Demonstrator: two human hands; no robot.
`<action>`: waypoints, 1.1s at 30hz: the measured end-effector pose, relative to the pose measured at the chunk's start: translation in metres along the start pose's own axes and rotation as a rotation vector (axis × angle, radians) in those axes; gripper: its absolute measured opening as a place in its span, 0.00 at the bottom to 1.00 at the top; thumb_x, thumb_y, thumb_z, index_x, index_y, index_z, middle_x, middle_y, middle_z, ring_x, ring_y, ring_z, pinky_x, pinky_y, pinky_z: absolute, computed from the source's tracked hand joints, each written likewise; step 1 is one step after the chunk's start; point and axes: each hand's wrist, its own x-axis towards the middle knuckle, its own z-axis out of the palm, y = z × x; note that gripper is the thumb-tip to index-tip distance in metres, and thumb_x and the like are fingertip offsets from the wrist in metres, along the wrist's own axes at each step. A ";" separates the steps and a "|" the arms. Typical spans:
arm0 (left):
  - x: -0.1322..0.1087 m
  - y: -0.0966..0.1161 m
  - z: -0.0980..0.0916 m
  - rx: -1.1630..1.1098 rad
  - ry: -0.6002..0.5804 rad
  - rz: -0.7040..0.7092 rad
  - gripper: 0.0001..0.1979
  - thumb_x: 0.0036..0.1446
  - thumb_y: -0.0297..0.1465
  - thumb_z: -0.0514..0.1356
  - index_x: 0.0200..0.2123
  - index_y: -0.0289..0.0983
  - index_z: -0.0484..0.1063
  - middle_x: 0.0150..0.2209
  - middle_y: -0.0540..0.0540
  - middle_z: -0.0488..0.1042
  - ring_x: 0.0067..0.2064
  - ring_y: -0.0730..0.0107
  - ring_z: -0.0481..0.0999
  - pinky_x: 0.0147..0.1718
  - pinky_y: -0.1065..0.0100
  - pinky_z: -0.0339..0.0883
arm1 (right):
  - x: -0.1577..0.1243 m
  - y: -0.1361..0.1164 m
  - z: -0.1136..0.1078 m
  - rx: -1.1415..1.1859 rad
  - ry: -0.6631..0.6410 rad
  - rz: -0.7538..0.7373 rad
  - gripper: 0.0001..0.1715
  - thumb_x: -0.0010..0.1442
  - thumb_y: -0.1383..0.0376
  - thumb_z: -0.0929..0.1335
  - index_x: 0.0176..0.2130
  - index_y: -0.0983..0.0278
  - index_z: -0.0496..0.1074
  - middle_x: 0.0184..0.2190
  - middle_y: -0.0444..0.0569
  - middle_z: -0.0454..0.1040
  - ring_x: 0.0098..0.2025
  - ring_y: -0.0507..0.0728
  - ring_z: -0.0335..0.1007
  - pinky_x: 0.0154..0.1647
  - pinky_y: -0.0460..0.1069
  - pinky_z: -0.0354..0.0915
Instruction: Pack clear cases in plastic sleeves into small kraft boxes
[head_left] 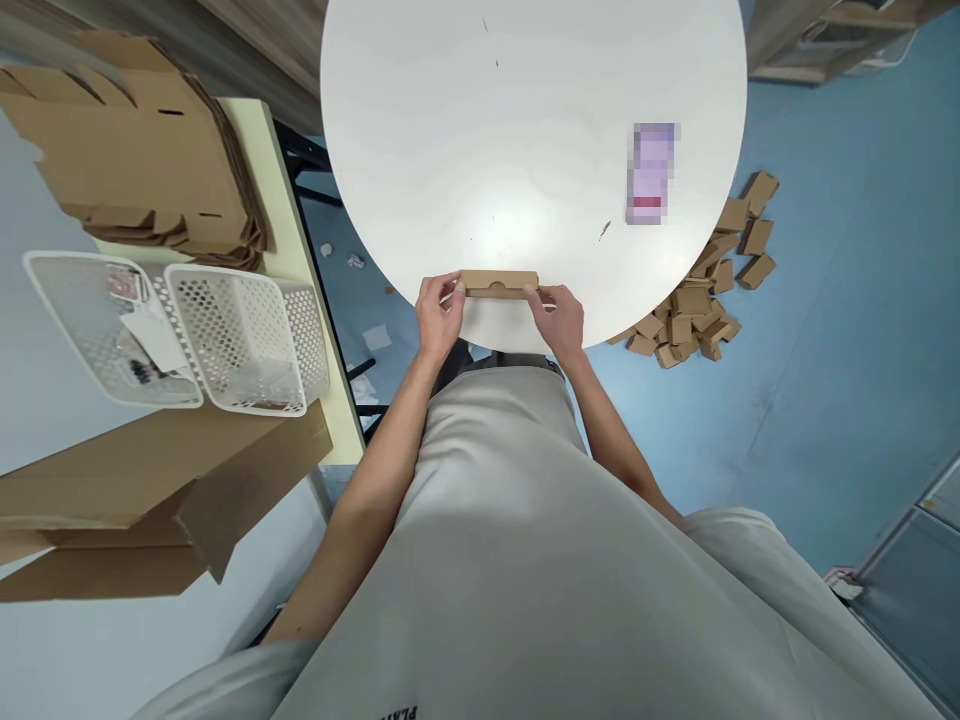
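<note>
A small brown cardboard box (pixel 499 284) lies at the near edge of the round white table (pixel 525 120). My left hand (pixel 439 315) pinches its left end with curled fingers. Gripping the right end is my right hand (pixel 561 318), fingers closed round the corner. The box is flat and long, with a small notch in its front side. Both forearms reach up from my grey shirt at the bottom of the view.
A heap of folded small cardboard boxes (pixel 701 300) lies on the blue floor right of the table. On the left bench stand two white perforated baskets (pixel 240 335), a stack of flat cardboard blanks (pixel 142 140) and large cardboard sheets (pixel 150 490). A blurred purple item (pixel 651 172) rests on the table.
</note>
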 end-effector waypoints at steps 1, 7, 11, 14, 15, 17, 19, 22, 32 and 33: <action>0.001 -0.003 0.000 -0.018 0.004 -0.025 0.25 0.71 0.56 0.67 0.55 0.42 0.80 0.53 0.40 0.78 0.55 0.58 0.83 0.59 0.56 0.85 | 0.001 -0.001 -0.002 0.048 -0.007 0.045 0.27 0.78 0.41 0.67 0.47 0.59 0.81 0.50 0.55 0.84 0.50 0.63 0.83 0.56 0.58 0.79; 0.014 -0.037 -0.002 -0.093 -0.042 -0.174 0.35 0.63 0.57 0.74 0.62 0.41 0.74 0.55 0.36 0.83 0.61 0.50 0.85 0.67 0.44 0.78 | 0.014 0.002 0.000 0.170 -0.084 0.230 0.15 0.72 0.53 0.74 0.50 0.61 0.81 0.53 0.56 0.87 0.46 0.62 0.85 0.57 0.59 0.79; 0.020 -0.042 -0.006 -0.011 -0.031 -0.219 0.27 0.64 0.48 0.72 0.59 0.41 0.76 0.59 0.33 0.83 0.64 0.49 0.84 0.66 0.43 0.79 | 0.021 0.006 0.000 0.297 -0.140 0.278 0.20 0.68 0.55 0.77 0.54 0.62 0.81 0.56 0.57 0.87 0.48 0.61 0.86 0.58 0.61 0.80; 0.021 -0.024 0.002 0.070 -0.013 -0.244 0.18 0.64 0.39 0.69 0.54 0.40 0.77 0.57 0.34 0.84 0.58 0.53 0.86 0.61 0.47 0.82 | 0.018 0.010 -0.006 0.366 -0.195 0.282 0.17 0.65 0.53 0.79 0.46 0.63 0.84 0.53 0.56 0.88 0.48 0.62 0.86 0.59 0.61 0.80; 0.022 -0.014 0.007 0.088 -0.023 -0.219 0.17 0.63 0.38 0.69 0.53 0.40 0.77 0.57 0.35 0.84 0.56 0.54 0.86 0.58 0.49 0.84 | 0.015 0.011 -0.010 0.389 -0.189 0.283 0.19 0.65 0.50 0.79 0.43 0.62 0.84 0.51 0.55 0.89 0.48 0.62 0.86 0.58 0.61 0.81; 0.026 0.014 0.022 0.105 -0.078 -0.110 0.18 0.63 0.36 0.69 0.55 0.42 0.76 0.60 0.37 0.83 0.54 0.56 0.85 0.54 0.53 0.85 | 0.007 0.015 -0.022 0.452 -0.106 0.305 0.25 0.66 0.43 0.77 0.42 0.62 0.85 0.50 0.54 0.89 0.47 0.62 0.85 0.55 0.60 0.82; 0.031 0.049 0.044 0.098 -0.173 0.050 0.18 0.66 0.36 0.68 0.57 0.43 0.75 0.62 0.37 0.80 0.57 0.56 0.83 0.54 0.55 0.85 | -0.002 0.019 -0.042 0.522 0.059 0.323 0.32 0.65 0.37 0.75 0.45 0.61 0.85 0.53 0.54 0.88 0.47 0.62 0.85 0.53 0.60 0.83; 0.038 0.116 0.090 0.075 -0.351 0.314 0.18 0.73 0.40 0.65 0.62 0.44 0.72 0.65 0.37 0.76 0.65 0.54 0.79 0.62 0.52 0.84 | -0.020 0.028 -0.083 0.584 0.377 0.328 0.37 0.66 0.33 0.73 0.52 0.61 0.84 0.56 0.56 0.86 0.51 0.63 0.85 0.54 0.59 0.84; 0.000 0.252 0.187 -0.004 -0.665 0.672 0.15 0.83 0.41 0.55 0.66 0.49 0.70 0.74 0.41 0.68 0.78 0.45 0.70 0.67 0.39 0.78 | -0.078 0.064 -0.145 0.649 1.054 0.445 0.25 0.66 0.40 0.70 0.46 0.57 0.71 0.44 0.52 0.80 0.48 0.61 0.85 0.47 0.57 0.83; -0.002 0.246 0.179 -0.010 -0.663 0.636 0.13 0.83 0.40 0.55 0.64 0.49 0.72 0.73 0.41 0.70 0.77 0.46 0.71 0.67 0.41 0.78 | -0.078 0.062 -0.139 0.655 1.032 0.450 0.23 0.65 0.42 0.71 0.46 0.57 0.70 0.43 0.52 0.80 0.47 0.61 0.85 0.47 0.57 0.83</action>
